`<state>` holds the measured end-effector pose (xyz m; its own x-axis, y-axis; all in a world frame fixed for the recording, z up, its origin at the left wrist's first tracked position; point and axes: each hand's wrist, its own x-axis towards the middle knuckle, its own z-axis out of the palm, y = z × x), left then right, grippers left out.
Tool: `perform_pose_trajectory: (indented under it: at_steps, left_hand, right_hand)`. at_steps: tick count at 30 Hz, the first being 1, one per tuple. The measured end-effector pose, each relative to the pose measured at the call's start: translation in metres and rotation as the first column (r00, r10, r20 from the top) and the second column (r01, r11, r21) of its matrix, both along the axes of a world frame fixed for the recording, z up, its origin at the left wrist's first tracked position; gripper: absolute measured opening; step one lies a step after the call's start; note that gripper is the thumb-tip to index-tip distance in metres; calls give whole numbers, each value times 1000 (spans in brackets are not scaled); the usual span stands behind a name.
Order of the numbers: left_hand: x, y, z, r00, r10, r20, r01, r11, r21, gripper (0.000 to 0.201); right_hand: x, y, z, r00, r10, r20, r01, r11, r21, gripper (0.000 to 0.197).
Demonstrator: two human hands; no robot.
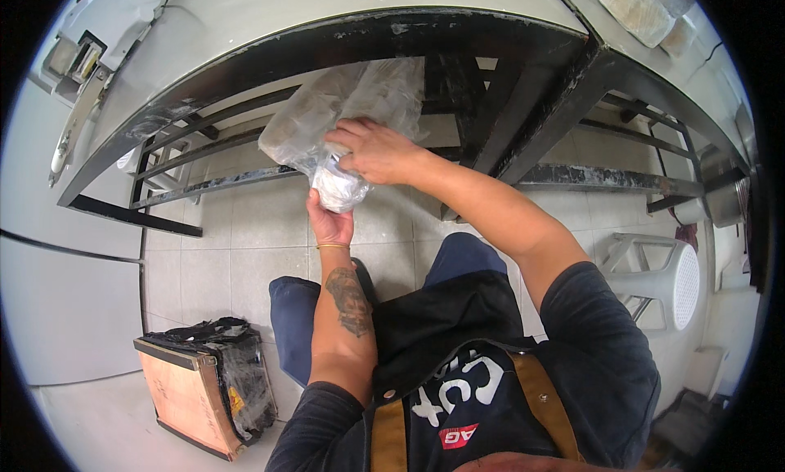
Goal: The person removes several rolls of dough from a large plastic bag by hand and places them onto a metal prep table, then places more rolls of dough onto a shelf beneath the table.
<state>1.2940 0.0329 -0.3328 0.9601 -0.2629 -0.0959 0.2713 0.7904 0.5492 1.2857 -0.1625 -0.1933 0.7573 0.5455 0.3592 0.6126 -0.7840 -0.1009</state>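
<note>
A small clear plastic bag with white contents (337,190) is held up in front of the table's lower rack. My left hand (331,224) cups it from below, fingers partly hidden behind it. My right hand (372,152) lies over its upper end, fingers curled into the plastic. Just behind, larger clear plastic bags (307,116) rest on the rack under the table. What these bags contain is hard to make out through the cloudy plastic. Plastic overlaps near my right hand, so I cannot tell where the small bag ends.
The black metal table frame (392,26) arches close above my hands, with slatted bars (245,180) below. To the right stands a white plastic stool (683,288). A wooden-sided box with torn black wrapping (184,398) sits at lower left. A white machine (106,31) occupies the far-left tabletop.
</note>
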Motion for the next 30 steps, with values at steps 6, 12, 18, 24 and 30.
perform_pose_trajectory:
  at_steps: [6,12,18,24,30]
  left_hand:
    - [-12,-13,77,992,78,-102,-11,844,536,94]
    - [4,-16,58,994,93,58,-106,683,723,112]
    - [-11,-20,93,990,59,-130,60,654,754,87]
    - [-7,-17,84,992,59,-115,46,668,743,87]
    - [13,-12,10,949,119,292,-315,365,876,81]
  right_hand:
    - [-9,-9,-11,995,-87,-43,89,995,48,30]
    - [-1,-1,-24,997,-70,42,64,991,119,29]
    - [1,-5,-18,999,-50,5,50,999,-2,30]
    - [-3,-5,-10,999,-38,-25,38,999,-1,31]
    - [-1,-4,-10,1000,-7,-21,5,998,-58,29]
